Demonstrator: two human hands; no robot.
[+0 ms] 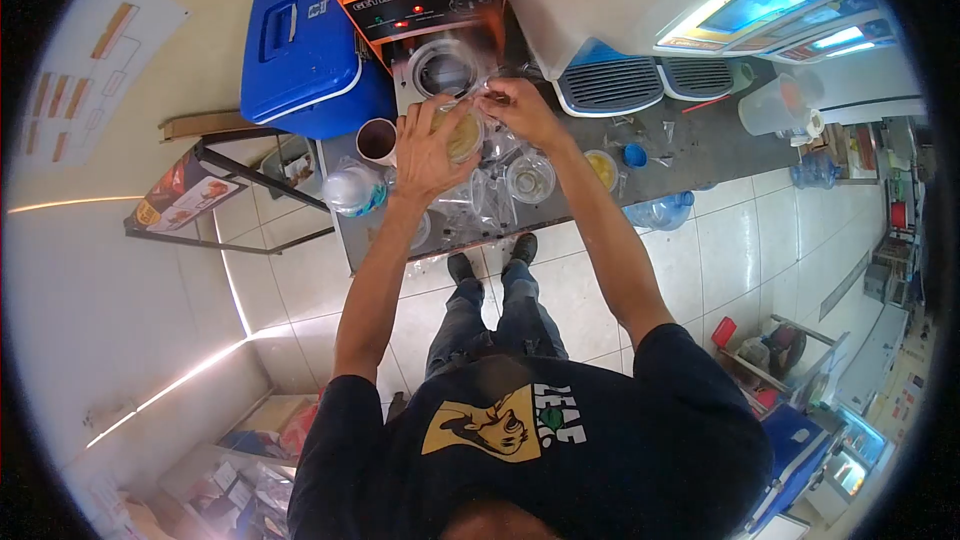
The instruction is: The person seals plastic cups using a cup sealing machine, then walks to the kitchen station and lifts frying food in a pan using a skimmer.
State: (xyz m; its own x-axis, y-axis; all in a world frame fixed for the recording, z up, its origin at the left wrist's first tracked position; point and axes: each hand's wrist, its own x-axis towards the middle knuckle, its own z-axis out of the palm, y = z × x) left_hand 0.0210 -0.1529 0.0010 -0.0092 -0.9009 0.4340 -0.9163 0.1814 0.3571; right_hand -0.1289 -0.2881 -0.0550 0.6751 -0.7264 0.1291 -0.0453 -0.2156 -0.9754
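Clear plastic is scattered all over this grey counter [715, 145], and the action is right where the hands meet. Left hand [428, 155] has fingers and thumb around a clear cup [461, 140] with something yellowish in it, basically gripping it from the left side. Right hand [525, 112] is just beside that cup, on its far right, fingertips drawn together, but honestly I can't tell if there's anything pinched between them, too small and shiny to make out. Right past both hands sits an orange machine [420, 5] with a black GETRA panel on it, and its round ring [443, 70] is just beyond the left fingertips. Off to the left of the left hand you've got a brown-lined cup [377, 141], plus a clear bundle [353, 188] near the wrist, and further out past that hand, a blue cooler [300, 50]. Closer to the body from both hands there's crumpled clear wrap [472, 202], and an open clear container [530, 179] sits near the right forearm. Over to the right of that forearm is a cup of yellow stuff [601, 169] with a little blue cup [634, 155] just beside it, and beyond the right hand is a drink dispenser with a slotted drip tray [612, 83]
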